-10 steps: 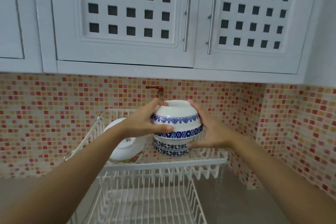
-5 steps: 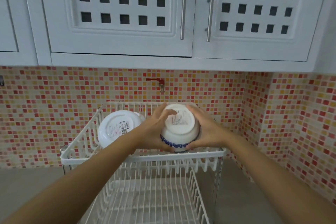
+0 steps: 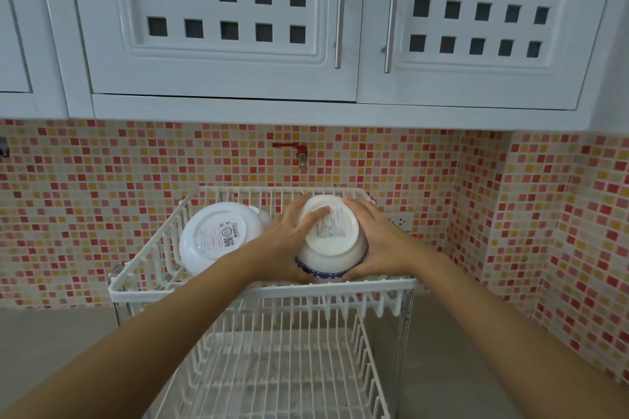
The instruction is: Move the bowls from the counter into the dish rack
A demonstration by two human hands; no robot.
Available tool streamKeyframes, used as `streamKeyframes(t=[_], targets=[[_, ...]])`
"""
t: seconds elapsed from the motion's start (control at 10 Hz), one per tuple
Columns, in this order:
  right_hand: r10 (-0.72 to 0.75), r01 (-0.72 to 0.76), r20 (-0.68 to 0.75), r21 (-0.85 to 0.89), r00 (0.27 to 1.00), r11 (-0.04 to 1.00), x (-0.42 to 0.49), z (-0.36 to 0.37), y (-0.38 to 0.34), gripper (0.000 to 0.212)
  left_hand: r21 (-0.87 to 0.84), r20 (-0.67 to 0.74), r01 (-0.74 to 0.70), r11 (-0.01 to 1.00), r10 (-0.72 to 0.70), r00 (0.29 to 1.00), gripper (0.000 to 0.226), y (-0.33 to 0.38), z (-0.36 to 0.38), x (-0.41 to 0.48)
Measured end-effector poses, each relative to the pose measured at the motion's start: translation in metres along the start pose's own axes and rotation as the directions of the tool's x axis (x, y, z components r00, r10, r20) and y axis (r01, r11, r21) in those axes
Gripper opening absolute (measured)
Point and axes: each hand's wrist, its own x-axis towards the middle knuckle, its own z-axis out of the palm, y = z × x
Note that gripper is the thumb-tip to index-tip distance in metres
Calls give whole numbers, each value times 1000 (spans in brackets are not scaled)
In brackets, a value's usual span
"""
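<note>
Blue-patterned bowl (image 3: 332, 250): rim hidden behind the dish rack (image 3: 262, 291) front rail, sides covered by both hands. Base label print too small to read. White bowl (image 3: 218, 236): lower edge hidden by the left forearm.

printed label with qr code on white bowl (image 3: 218, 238) base, label on blue-patterned bowl (image 3: 332, 241) base, text illegible
</note>
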Motion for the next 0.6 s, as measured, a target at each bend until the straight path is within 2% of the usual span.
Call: streamKeyframes(t=[0.5, 0.6], targets=[[0, 0, 7, 7, 1000, 1000, 2, 5, 7, 133, -59, 88, 105, 993, -99, 991, 112, 7, -4, -2], [25, -28, 45, 67, 999, 997, -5, 0, 5, 136, -108, 97, 139, 984, -129, 987, 109, 14, -11, -8]])
